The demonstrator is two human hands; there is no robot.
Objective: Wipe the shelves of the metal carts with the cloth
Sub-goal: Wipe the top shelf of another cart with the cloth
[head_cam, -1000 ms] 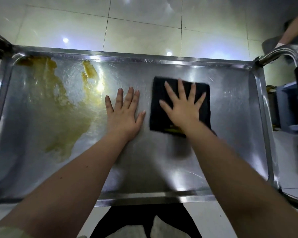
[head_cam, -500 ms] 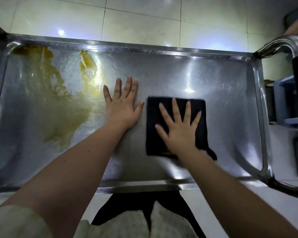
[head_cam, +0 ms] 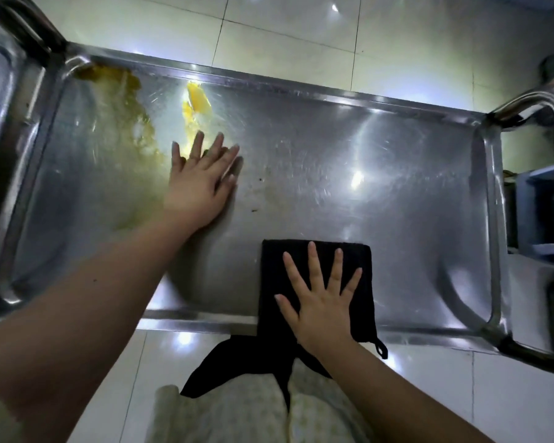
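A: Where is the black cloth at this moment?
B: It lies flat on the steel shelf of the cart, at the near side and a little to the right of the middle. Its lower edge goes over the near rim, and a small loop hangs from its right corner

A: Which hand is on it, and how are the fingers?
B: The right hand presses on it with the palm down. The fingers are straight and spread wide, and they do not grip the cloth

A: And the other hand?
B: The left hand rests flat on the bare steel, well apart from the cloth, more to the left and farther from the person. Its fingers are straight and only a little apart; they look slightly blurred

A: Is the shelf dirty?
B: Yes. A yellow-brown stain covers the far left part, and a bright yellow blob sits just beyond the left fingertips, near the far rim. The right part shines and shows only fine scratches

A: What is around the cart?
B: A curved handle at the right end, and a pale tiled floor beyond it
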